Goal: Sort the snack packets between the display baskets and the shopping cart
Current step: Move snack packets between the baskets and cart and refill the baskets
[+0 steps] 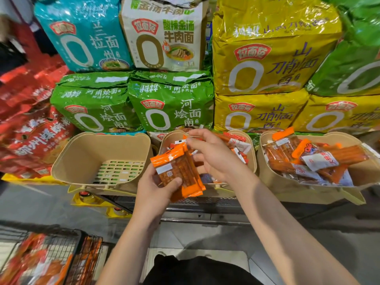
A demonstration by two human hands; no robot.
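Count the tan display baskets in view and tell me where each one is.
3, in a row below the noodle bags: the left basket without packets, the middle basket partly behind the hands, and the right basket heaped with snack packets. More could sit out of frame.

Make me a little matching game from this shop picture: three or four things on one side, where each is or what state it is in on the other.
Things:
1. left basket
2. right basket
3. stack of orange snack packets
4. shopping cart

Places or states:
A. gripped in the left hand
B. bottom left corner, holding packets
C. no packets inside
D. piled with packets

Pairs: 1-C, 2-D, 3-A, 4-B
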